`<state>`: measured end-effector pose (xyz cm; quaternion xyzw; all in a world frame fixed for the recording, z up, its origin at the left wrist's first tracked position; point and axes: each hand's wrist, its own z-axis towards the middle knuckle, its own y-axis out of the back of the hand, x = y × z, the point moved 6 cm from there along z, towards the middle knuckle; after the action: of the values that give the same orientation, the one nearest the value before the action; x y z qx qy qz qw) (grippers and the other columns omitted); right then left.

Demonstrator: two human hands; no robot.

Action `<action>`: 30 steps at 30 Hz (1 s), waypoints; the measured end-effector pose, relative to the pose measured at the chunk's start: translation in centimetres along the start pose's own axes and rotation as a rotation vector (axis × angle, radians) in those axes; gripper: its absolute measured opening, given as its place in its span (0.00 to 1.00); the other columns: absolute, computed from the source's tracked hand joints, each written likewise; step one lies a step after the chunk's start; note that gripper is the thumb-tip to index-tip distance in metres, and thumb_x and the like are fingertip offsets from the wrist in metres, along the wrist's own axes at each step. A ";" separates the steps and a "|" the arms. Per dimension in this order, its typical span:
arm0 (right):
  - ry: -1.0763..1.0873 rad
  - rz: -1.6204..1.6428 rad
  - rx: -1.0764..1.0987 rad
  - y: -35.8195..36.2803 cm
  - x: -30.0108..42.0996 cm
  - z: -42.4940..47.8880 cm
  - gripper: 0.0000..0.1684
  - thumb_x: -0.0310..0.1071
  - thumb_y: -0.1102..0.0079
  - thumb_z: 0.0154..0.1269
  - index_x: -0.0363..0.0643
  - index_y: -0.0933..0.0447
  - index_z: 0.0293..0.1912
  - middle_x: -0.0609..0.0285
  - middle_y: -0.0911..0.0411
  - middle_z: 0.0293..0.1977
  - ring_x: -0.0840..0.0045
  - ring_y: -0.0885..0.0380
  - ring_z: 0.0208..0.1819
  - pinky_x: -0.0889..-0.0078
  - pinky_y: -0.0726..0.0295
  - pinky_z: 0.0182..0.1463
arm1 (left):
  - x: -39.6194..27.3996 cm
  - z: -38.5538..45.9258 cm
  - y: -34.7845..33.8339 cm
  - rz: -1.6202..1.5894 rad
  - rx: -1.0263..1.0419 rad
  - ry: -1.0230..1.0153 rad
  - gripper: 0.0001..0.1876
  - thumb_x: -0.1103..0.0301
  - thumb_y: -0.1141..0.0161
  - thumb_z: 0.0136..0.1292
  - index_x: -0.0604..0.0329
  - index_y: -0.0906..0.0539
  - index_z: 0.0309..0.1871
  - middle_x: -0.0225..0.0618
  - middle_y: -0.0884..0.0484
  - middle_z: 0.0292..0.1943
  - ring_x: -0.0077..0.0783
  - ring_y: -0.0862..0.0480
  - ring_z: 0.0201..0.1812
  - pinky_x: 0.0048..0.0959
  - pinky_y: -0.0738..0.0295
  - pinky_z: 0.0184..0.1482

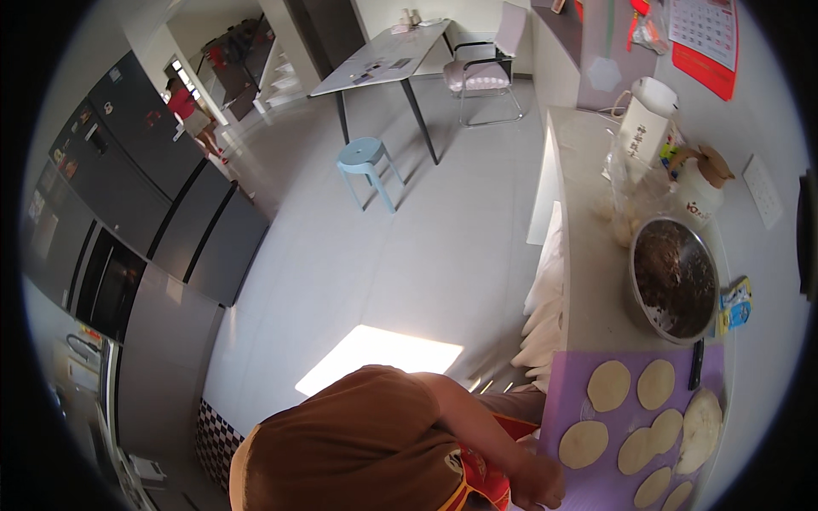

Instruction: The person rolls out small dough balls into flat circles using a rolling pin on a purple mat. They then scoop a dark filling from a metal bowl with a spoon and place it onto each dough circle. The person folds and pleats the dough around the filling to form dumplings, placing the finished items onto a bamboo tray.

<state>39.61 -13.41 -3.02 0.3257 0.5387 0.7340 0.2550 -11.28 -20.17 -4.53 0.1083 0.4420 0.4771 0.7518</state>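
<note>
My left hand (540, 484) is at the lower edge of the purple mat (575, 367), its fingers curled; whether it holds anything is hidden. My right hand is out of view. Several flat dough rounds (585, 444) lie on the mat beside the left hand, two of them touching. A larger, floury dough lump (701, 431) rests along the mat's wall side. Above it is a black knife handle (696, 365), its upper end at the rim of a steel bowl (632, 300) that holds a dark, moist mixture (661, 265).
Farther along the counter (585, 268) stand a clear plastic bag (623, 204), a white jug (700, 191) with a brown top and a white paper bag (645, 121). A blue stool (361, 153) stands by a table (383, 54). Another person (185, 108) is at the far doorway.
</note>
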 end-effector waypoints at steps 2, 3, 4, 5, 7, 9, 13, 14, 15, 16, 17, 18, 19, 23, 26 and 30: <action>0.018 0.010 0.006 -0.6 1.7 0.2 0.26 0.55 0.42 0.65 0.40 0.17 0.44 0.49 0.16 0.40 0.55 0.17 0.42 0.47 0.19 0.45 | 0.1 0.1 -0.2 -0.005 0.006 0.004 0.11 0.65 0.38 0.59 0.56 0.29 0.25 0.36 0.27 0.27 0.40 0.21 0.29 0.39 0.27 0.31; 0.032 0.014 0.010 -0.8 2.7 0.5 0.26 0.55 0.42 0.65 0.40 0.17 0.44 0.49 0.16 0.40 0.55 0.17 0.42 0.47 0.19 0.45 | 0.3 0.2 -0.2 -0.004 0.007 0.006 0.11 0.65 0.39 0.59 0.56 0.29 0.25 0.36 0.27 0.27 0.40 0.21 0.30 0.39 0.27 0.31; 0.041 0.015 0.016 -1.1 3.3 0.6 0.26 0.55 0.42 0.65 0.40 0.17 0.44 0.49 0.16 0.40 0.55 0.17 0.42 0.47 0.19 0.45 | 0.4 0.4 -0.4 -0.004 0.012 0.009 0.11 0.65 0.39 0.59 0.56 0.29 0.25 0.36 0.26 0.27 0.40 0.21 0.30 0.39 0.27 0.32; 0.047 0.015 0.018 -1.3 4.2 0.8 0.26 0.55 0.42 0.65 0.40 0.17 0.44 0.48 0.16 0.40 0.55 0.17 0.42 0.47 0.19 0.45 | 0.5 0.4 -0.4 -0.005 0.013 0.013 0.11 0.65 0.39 0.59 0.56 0.28 0.26 0.36 0.26 0.27 0.40 0.21 0.30 0.39 0.27 0.32; 0.063 0.023 0.020 -1.5 5.3 1.0 0.26 0.55 0.42 0.65 0.40 0.17 0.44 0.48 0.16 0.40 0.55 0.17 0.42 0.47 0.19 0.46 | 0.8 0.5 -0.5 -0.006 0.018 0.017 0.11 0.65 0.39 0.59 0.56 0.28 0.26 0.36 0.26 0.28 0.40 0.20 0.30 0.39 0.27 0.32; 0.075 0.024 0.027 -1.6 6.4 1.2 0.26 0.54 0.42 0.65 0.40 0.17 0.44 0.48 0.16 0.41 0.55 0.17 0.42 0.47 0.20 0.46 | 1.1 0.7 -0.6 -0.006 0.023 0.022 0.11 0.65 0.39 0.60 0.56 0.28 0.26 0.36 0.26 0.28 0.40 0.20 0.31 0.39 0.26 0.32; 0.088 0.027 0.033 -1.9 7.4 1.4 0.25 0.54 0.42 0.66 0.40 0.17 0.45 0.48 0.17 0.41 0.55 0.17 0.43 0.48 0.20 0.46 | 1.5 1.0 -0.8 -0.022 0.033 0.024 0.11 0.65 0.39 0.60 0.56 0.28 0.26 0.37 0.25 0.28 0.40 0.20 0.31 0.39 0.26 0.33; 0.086 0.031 0.034 -2.0 7.5 1.4 0.25 0.54 0.42 0.66 0.40 0.17 0.45 0.48 0.17 0.41 0.55 0.18 0.43 0.48 0.20 0.46 | 1.5 1.1 -0.9 -0.024 0.033 0.026 0.11 0.64 0.39 0.60 0.56 0.28 0.26 0.37 0.25 0.29 0.40 0.20 0.31 0.39 0.26 0.33; 0.089 0.030 0.035 -2.0 7.9 1.4 0.25 0.54 0.42 0.66 0.40 0.17 0.45 0.48 0.17 0.41 0.55 0.18 0.43 0.48 0.20 0.46 | 1.6 1.1 -0.8 -0.021 0.034 0.025 0.11 0.64 0.39 0.60 0.56 0.28 0.26 0.37 0.25 0.29 0.40 0.20 0.32 0.39 0.26 0.33; 0.090 0.028 0.035 -2.1 8.0 1.4 0.25 0.54 0.42 0.66 0.40 0.17 0.45 0.48 0.17 0.41 0.55 0.18 0.43 0.48 0.20 0.46 | 1.7 1.2 -0.9 -0.026 0.035 0.024 0.11 0.64 0.40 0.60 0.56 0.27 0.26 0.37 0.25 0.29 0.41 0.20 0.32 0.39 0.26 0.34; 0.089 0.030 0.035 -2.0 7.9 1.5 0.25 0.54 0.42 0.66 0.40 0.18 0.45 0.48 0.17 0.41 0.55 0.18 0.43 0.48 0.20 0.46 | 1.7 1.2 -0.9 -0.028 0.035 0.023 0.11 0.64 0.40 0.61 0.56 0.27 0.27 0.37 0.25 0.29 0.41 0.20 0.32 0.39 0.26 0.34; 0.087 0.032 0.035 -2.1 8.2 1.4 0.25 0.54 0.42 0.66 0.40 0.18 0.45 0.48 0.17 0.41 0.55 0.18 0.43 0.48 0.20 0.46 | 1.7 1.2 -0.8 -0.023 0.037 0.019 0.11 0.64 0.40 0.61 0.56 0.27 0.27 0.37 0.25 0.29 0.41 0.20 0.32 0.39 0.25 0.34; 0.089 0.031 0.039 -2.1 8.1 1.4 0.25 0.53 0.42 0.66 0.40 0.18 0.45 0.48 0.17 0.41 0.55 0.18 0.43 0.48 0.20 0.46 | 1.8 1.2 -0.8 -0.024 0.039 0.018 0.11 0.64 0.40 0.61 0.56 0.27 0.27 0.37 0.25 0.29 0.41 0.20 0.32 0.39 0.25 0.34; 0.085 0.044 0.037 -2.4 8.5 1.4 0.24 0.53 0.43 0.67 0.40 0.18 0.45 0.48 0.17 0.41 0.54 0.18 0.43 0.48 0.20 0.47 | 1.9 1.2 -0.9 -0.018 0.051 0.015 0.10 0.64 0.40 0.61 0.56 0.27 0.27 0.37 0.24 0.30 0.41 0.19 0.33 0.39 0.25 0.35; 0.078 0.053 0.039 -2.6 8.4 1.3 0.24 0.53 0.43 0.67 0.41 0.18 0.46 0.48 0.17 0.42 0.54 0.18 0.44 0.48 0.20 0.47 | 2.1 1.1 -0.8 -0.012 0.063 0.015 0.10 0.64 0.40 0.62 0.56 0.26 0.27 0.37 0.24 0.30 0.41 0.19 0.34 0.39 0.25 0.35; 0.079 0.054 0.040 -2.6 8.6 1.3 0.24 0.52 0.43 0.67 0.41 0.18 0.46 0.48 0.17 0.42 0.54 0.18 0.44 0.48 0.20 0.47 | 2.1 1.1 -1.0 -0.013 0.064 0.017 0.10 0.63 0.41 0.62 0.56 0.26 0.28 0.38 0.23 0.31 0.41 0.19 0.34 0.39 0.24 0.36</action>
<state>34.98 -5.62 -3.51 0.3157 0.5539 0.7420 0.2072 -9.48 -18.68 -5.65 0.1254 0.4642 0.4586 0.7473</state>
